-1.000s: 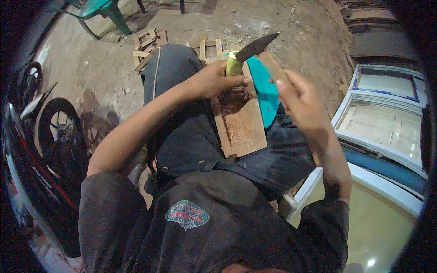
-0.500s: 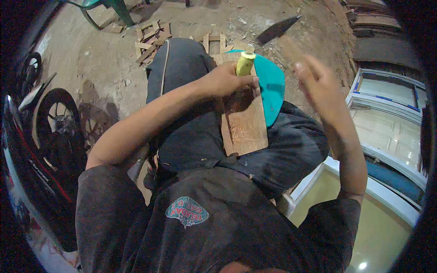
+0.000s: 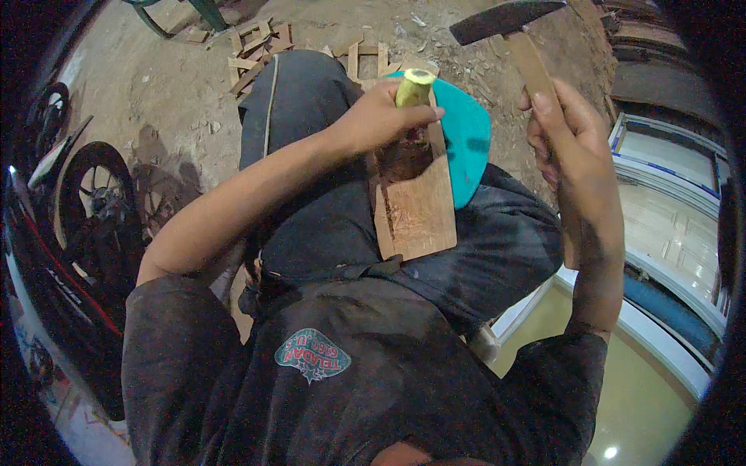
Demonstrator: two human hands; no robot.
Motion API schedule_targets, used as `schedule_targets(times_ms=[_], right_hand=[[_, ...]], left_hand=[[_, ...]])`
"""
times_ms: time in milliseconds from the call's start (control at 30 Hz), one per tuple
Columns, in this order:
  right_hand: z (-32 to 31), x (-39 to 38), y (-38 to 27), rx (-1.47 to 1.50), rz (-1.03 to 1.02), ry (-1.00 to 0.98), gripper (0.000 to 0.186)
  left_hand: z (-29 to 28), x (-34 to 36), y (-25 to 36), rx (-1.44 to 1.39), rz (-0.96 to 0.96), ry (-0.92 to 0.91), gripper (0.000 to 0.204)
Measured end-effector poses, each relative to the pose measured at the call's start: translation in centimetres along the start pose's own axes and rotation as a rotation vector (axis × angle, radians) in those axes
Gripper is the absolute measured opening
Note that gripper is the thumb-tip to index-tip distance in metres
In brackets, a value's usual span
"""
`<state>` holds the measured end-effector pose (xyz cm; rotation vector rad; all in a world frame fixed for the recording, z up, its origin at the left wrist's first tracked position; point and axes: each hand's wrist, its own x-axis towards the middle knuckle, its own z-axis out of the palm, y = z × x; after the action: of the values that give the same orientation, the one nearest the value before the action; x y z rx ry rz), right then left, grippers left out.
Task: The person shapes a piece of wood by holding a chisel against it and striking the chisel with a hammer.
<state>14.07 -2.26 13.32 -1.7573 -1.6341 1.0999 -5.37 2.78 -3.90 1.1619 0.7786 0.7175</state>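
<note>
A wooden board [image 3: 423,221] lies lengthwise across my lap, with a rough, dark carved patch along its left and middle. My left hand [image 3: 379,120] is closed around the yellow handle of a chisel [image 3: 414,89], which stands upright over the board's far part. Its blade is hidden under my fingers. Raised to the right, my right hand [image 3: 576,132] grips the wooden handle of a hammer [image 3: 509,21]. The dark metal head is up and away from the chisel's end.
A flat teal piece [image 3: 466,140] sits beside the board over my right leg. Wood scraps [image 3: 260,50] lie on the dirt ground ahead. A motorcycle wheel [image 3: 97,190] stands at left, a green chair [image 3: 206,12] far left. White-framed panels [image 3: 668,210] lean at right.
My right hand has swung the hammer up; its head now sits higher and farther right, and the earlier motion blur is gone. My left hand still holds the chisel on the board.
</note>
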Motion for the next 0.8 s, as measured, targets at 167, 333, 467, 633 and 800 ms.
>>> schedule_targets(times_ms=[167, 333, 467, 633, 800], right_hand=[[0.6, -0.2, 0.2, -0.014, -0.070, 0.052, 0.032], [0.0, -1.0, -0.8, 0.043, 0.018, 0.040, 0.032], [-0.2, -1.5, -0.1, 0.042, 0.023, 0.054, 0.032], [0.1, -2.2, 0.4, 0.057, 0.026, 0.156, 0.032], [-1.3, -3.6, 0.1, 0.471, -0.184, 0.178, 0.032]], left_hand=[[0.1, -0.2, -0.7, 0.023, -0.012, 0.035, 0.020], [0.1, -0.9, 0.1, 0.066, 0.110, 0.026, 0.019], [1.1, -1.8, 0.3, 0.108, 0.088, -0.024, 0.023], [1.5, -2.0, -0.3, 0.028, 0.029, -0.076, 0.024], [1.4, -1.6, -0.6, 0.024, 0.031, -0.100, 0.024]])
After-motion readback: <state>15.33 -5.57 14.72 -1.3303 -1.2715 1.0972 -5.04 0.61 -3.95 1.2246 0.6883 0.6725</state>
